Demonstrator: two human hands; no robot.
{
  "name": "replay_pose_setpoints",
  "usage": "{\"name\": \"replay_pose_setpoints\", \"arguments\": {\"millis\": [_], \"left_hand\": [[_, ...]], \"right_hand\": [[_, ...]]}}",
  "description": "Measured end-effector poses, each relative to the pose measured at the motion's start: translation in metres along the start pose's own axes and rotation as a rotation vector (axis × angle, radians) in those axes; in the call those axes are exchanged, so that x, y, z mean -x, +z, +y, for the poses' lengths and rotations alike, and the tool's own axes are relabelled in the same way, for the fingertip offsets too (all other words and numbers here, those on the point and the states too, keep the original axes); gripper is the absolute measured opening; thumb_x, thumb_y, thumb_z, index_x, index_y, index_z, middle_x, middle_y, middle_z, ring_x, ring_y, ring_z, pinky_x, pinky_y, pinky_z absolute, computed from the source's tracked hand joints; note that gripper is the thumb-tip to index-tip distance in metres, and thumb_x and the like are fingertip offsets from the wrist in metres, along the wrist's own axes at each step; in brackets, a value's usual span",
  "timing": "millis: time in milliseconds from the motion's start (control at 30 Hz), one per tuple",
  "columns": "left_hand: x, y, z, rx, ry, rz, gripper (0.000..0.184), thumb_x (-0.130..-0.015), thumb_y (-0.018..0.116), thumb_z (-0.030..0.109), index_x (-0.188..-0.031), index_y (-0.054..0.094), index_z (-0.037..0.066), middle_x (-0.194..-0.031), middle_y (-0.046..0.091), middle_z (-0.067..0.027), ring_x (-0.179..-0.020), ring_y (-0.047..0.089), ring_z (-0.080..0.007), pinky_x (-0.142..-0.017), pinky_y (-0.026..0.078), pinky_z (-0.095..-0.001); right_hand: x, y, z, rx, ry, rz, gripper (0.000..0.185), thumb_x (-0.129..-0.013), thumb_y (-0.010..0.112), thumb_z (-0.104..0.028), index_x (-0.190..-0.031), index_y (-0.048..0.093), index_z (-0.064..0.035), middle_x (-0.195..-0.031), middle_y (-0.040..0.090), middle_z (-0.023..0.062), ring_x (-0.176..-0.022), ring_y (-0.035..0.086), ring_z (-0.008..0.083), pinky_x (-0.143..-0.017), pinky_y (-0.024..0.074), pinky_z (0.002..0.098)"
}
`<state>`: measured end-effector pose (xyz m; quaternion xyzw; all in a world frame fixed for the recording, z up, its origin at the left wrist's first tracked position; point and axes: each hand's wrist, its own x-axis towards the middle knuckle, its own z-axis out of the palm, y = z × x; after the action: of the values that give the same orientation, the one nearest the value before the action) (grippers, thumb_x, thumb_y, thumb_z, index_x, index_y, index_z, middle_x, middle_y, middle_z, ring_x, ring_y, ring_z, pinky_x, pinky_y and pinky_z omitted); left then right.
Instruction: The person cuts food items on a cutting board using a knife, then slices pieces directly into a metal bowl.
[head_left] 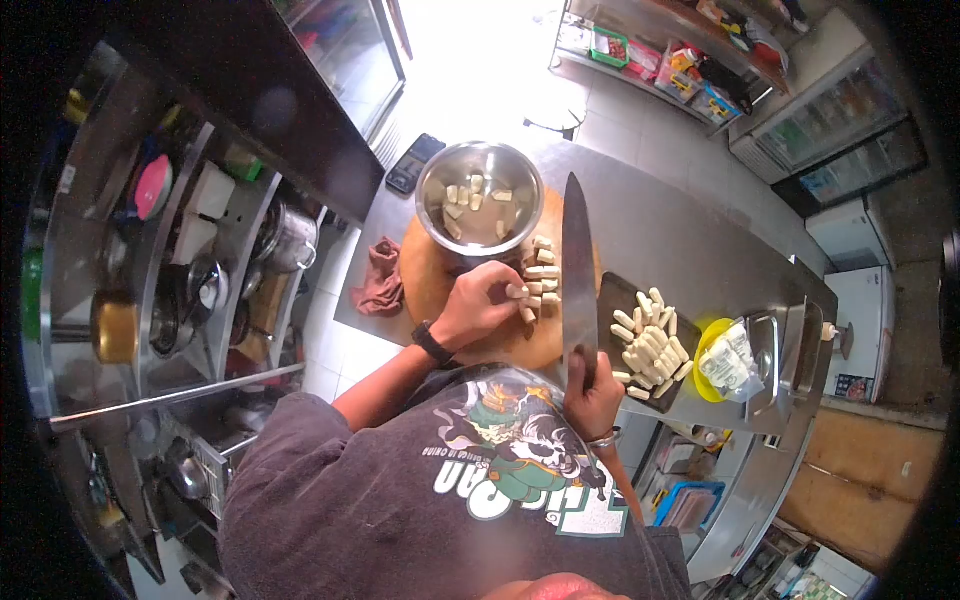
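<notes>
My right hand (594,397) is wrapped round the handle of a large knife (578,265), its blade pointing away from me over the right edge of the round wooden board (430,270). With pinched fingers my left hand (487,303) grips a pale piece (517,292) on the board. Several more cut pale pieces (542,272) lie just right of those fingers. Beyond the hand, a steel bowl (433,218) holds several pieces. Right of the knife, a dark tray (612,290) carries a heap of pale sticks (652,345).
A brown cloth (380,280) lies left of the board, and a dark device (414,163) is near the bowl. Right of the tray stands a yellow bowl (704,375) with a plastic bag (732,362). Shelves with pots (290,240) are at the left.
</notes>
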<state>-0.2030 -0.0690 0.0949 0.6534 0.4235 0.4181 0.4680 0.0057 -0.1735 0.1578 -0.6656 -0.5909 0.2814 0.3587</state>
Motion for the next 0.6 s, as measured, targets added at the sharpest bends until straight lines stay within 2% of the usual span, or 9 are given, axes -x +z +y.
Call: {"name": "replay_pose_setpoints", "arguments": {"millis": [33, 67, 100, 167, 200, 300, 400, 533, 600], "left_hand": [[0.001, 0.000, 0.008, 0.415, -0.146, 0.012, 0.013, -0.087, 0.068, 0.001, -0.099, 0.063, 0.001, -0.098, 0.065, -0.0084, -0.090, 0.066, -0.0182, -0.079, 0.055, -0.0305], [-0.002, -0.001, 0.025, 0.607, -0.136, 0.072, 0.012, -0.095, 0.065, 0.008, -0.104, 0.064, 0.000, -0.098, 0.067, -0.0045, -0.093, 0.065, -0.0107, -0.078, 0.055, -0.0265], [-0.003, -0.001, 0.031, 0.605, -0.135, 0.077, 0.012, -0.095, 0.065, 0.008, -0.104, 0.064, 0.000, -0.098, 0.067, -0.0045, -0.093, 0.065, -0.0107, -0.078, 0.055, -0.0265], [-0.006, -0.003, 0.035, 0.933, -0.280, 0.146, 0.020, -0.096, 0.063, 0.008, -0.114, 0.064, 0.000, -0.100, 0.068, -0.0065, -0.090, 0.065, -0.0135, -0.078, 0.056, -0.0287], [-0.007, -0.005, 0.036, 1.106, -0.223, 0.082, 0.026, -0.099, 0.060, 0.012, -0.122, 0.063, 0.000, -0.105, 0.068, -0.0070, -0.090, 0.064, -0.0148, -0.082, 0.055, -0.0307], [-0.012, 0.001, 0.034, 1.184, -0.172, 0.132, 0.032, -0.099, 0.060, 0.021, -0.124, 0.062, 0.000, -0.114, 0.068, -0.0087, -0.096, 0.063, -0.0157, -0.084, 0.049, -0.0321], [-0.015, 0.000, 0.035, 1.214, -0.143, 0.064, 0.033, -0.100, 0.059, 0.021, -0.124, 0.062, -0.001, -0.116, 0.068, -0.0096, -0.098, 0.063, -0.0162, -0.085, 0.049, -0.0323], [-0.016, -0.003, 0.040, 1.170, -0.148, 0.079, 0.033, -0.100, 0.059, 0.020, -0.124, 0.062, -0.002, -0.115, 0.068, -0.0096, -0.095, 0.063, -0.0156, -0.083, 0.049, -0.0316], [-0.017, -0.006, 0.046, 1.053, -0.097, 0.075, 0.026, -0.100, 0.059, 0.015, -0.121, 0.064, 0.000, -0.102, 0.068, -0.0051, -0.089, 0.061, -0.0121, -0.078, 0.050, -0.0267]], "right_hand": [[0.000, 0.001, 0.001, -0.002, -0.001, -0.005, 0.021, -0.097, 0.063, -0.025, -0.093, 0.061, -0.0039, -0.064, 0.062, 0.0142, -0.054, 0.064, 0.0267, -0.052, 0.0468, 0.0371], [0.000, 0.003, 0.003, -0.019, -0.013, -0.013, 0.020, -0.097, 0.063, -0.024, -0.093, 0.061, -0.0043, -0.061, 0.057, 0.0122, -0.051, 0.057, 0.0216, -0.051, 0.0448, 0.0356], [0.000, 0.005, 0.004, -0.035, -0.027, -0.021, 0.018, -0.096, 0.063, -0.023, -0.093, 0.061, -0.0048, -0.059, 0.053, 0.0103, -0.048, 0.050, 0.0165, -0.049, 0.0428, 0.0340], [0.000, 0.006, 0.006, -0.029, -0.035, -0.046, 0.019, -0.097, 0.063, -0.024, -0.093, 0.061, -0.0048, -0.059, 0.053, 0.0110, -0.048, 0.051, 0.0173, -0.049, 0.0429, 0.0344], [0.000, 0.006, 0.006, -0.022, -0.041, -0.069, 0.020, -0.097, 0.063, -0.025, -0.093, 0.061, -0.0048, -0.059, 0.053, 0.0116, -0.048, 0.051, 0.0182, -0.049, 0.0430, 0.0348], [-0.001, 0.002, -0.001, -0.040, -0.066, -0.106, 0.022, -0.097, 0.063, -0.026, -0.093, 0.061, -0.0050, -0.060, 0.053, 0.0133, -0.048, 0.052, 0.0213, -0.049, 0.0437, 0.0358], [-0.001, 0.003, 0.000, -0.041, -0.080, -0.091, 0.022, -0.097, 0.063, -0.026, -0.093, 0.061, -0.0048, -0.061, 0.054, 0.0147, -0.048, 0.053, 0.0246, -0.050, 0.0443, 0.0370], [-0.001, 0.003, 0.000, -0.041, -0.087, -0.087, 0.022, -0.097, 0.063, -0.026, -0.093, 0.061, -0.0044, -0.061, 0.055, 0.0152, -0.048, 0.054, 0.0256, -0.050, 0.0445, 0.0378], [-0.001, 0.003, -0.001, -0.016, -0.088, -0.088, 0.022, -0.097, 0.063, -0.026, -0.092, 0.061, -0.0040, -0.061, 0.055, 0.0157, -0.049, 0.055, 0.0270, -0.050, 0.0448, 0.0379]]}}
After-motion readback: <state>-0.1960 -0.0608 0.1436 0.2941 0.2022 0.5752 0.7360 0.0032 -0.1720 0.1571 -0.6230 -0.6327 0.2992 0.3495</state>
